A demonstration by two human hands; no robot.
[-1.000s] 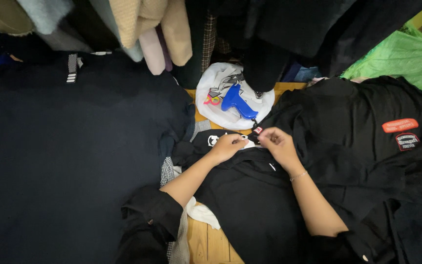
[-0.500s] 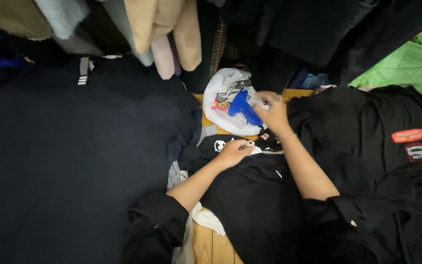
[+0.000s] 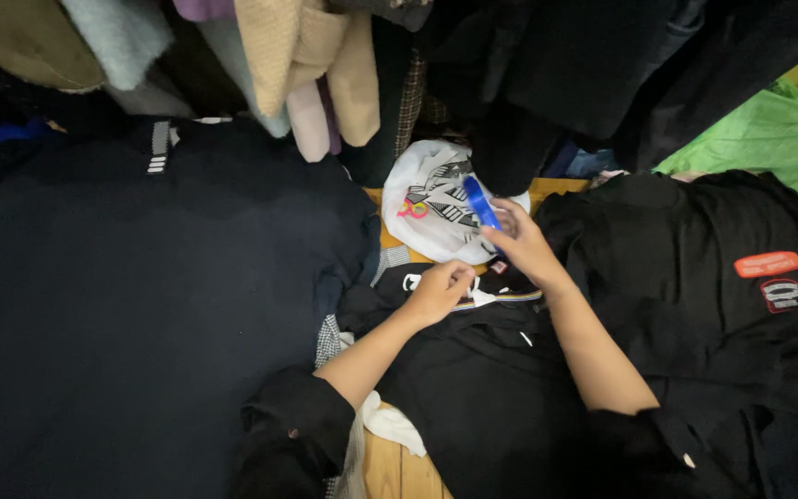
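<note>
My right hand (image 3: 524, 245) grips a blue tagging gun (image 3: 482, 203) and holds it just above a white plastic bag (image 3: 436, 208). My left hand (image 3: 438, 288) pinches the neck of a black garment (image 3: 473, 370) that lies in front of me. A small red label (image 3: 498, 267) hangs at that neck, between the two hands. A pair of pink and yellow scissors (image 3: 411, 209) rests on the bag.
A large dark navy cloth (image 3: 140, 305) covers the left. Another black garment with an orange patch (image 3: 768, 263) is piled on the right. Beige and pale coats (image 3: 307, 65) hang at the back. Green plastic (image 3: 768, 129) lies at the far right. Wooden boards (image 3: 394, 467) show below.
My right hand left the label, reached to the white bag, and picked up the blue tagging gun, now lifted and tilted. My left hand stayed on the garment's neck.
</note>
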